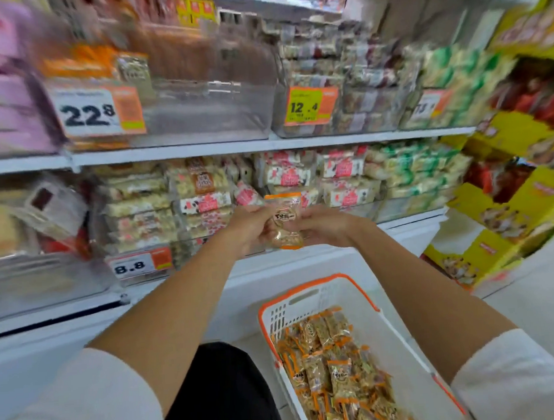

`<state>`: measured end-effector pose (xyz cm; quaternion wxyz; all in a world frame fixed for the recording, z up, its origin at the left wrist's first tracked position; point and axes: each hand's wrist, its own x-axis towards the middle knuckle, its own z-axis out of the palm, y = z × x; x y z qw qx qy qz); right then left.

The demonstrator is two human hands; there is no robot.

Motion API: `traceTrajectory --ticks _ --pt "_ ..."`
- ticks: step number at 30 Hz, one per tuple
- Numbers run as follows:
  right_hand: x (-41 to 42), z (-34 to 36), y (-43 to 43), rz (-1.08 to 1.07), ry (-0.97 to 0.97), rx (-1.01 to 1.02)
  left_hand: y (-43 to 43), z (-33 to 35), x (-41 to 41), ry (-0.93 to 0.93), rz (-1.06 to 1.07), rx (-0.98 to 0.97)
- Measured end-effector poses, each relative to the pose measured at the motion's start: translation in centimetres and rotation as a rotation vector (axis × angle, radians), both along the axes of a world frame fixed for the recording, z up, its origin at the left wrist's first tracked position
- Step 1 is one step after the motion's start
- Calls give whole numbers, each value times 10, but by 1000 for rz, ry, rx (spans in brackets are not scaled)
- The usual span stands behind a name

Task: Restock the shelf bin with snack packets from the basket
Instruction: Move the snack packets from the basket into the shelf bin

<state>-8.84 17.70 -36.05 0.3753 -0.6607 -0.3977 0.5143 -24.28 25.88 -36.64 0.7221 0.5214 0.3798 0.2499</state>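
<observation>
A clear snack packet with orange ends (285,222) is held upright between both hands in front of the lower shelf. My left hand (251,227) grips its left side and my right hand (325,228) grips its right side. Below, a white basket with an orange rim (309,285) stands on the floor at the lower right, holding several matching orange-trimmed packets (337,371). On the upper shelf, a clear plastic bin (205,113) with the 22.8 price tag (96,112) looks nearly empty, with a few orange packets at its left.
Neighbouring bins (339,89) hold stacked wrapped snacks with a 12.4 tag. The lower shelf (268,191) is packed with red-and-white and green packets. A yellow cardboard display stand (512,202) rises at the right. A white base ledge (184,300) runs under the shelves.
</observation>
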Motion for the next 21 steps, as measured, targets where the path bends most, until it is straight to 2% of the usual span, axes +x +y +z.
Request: traceTrajectory --ticks 5,9,17,21 --pt "-19 57 18 21 -48 75 19 62 -23 -55 16 65" --pt "-29 113 43 46 -39 180 35 115 -34 -151 164 109" --pt "-52 192 103 42 -76 356 86 196 -51 -131 313 381" --pt "-56 208 153 2 -51 418 127 225 -63 -66 243 449"
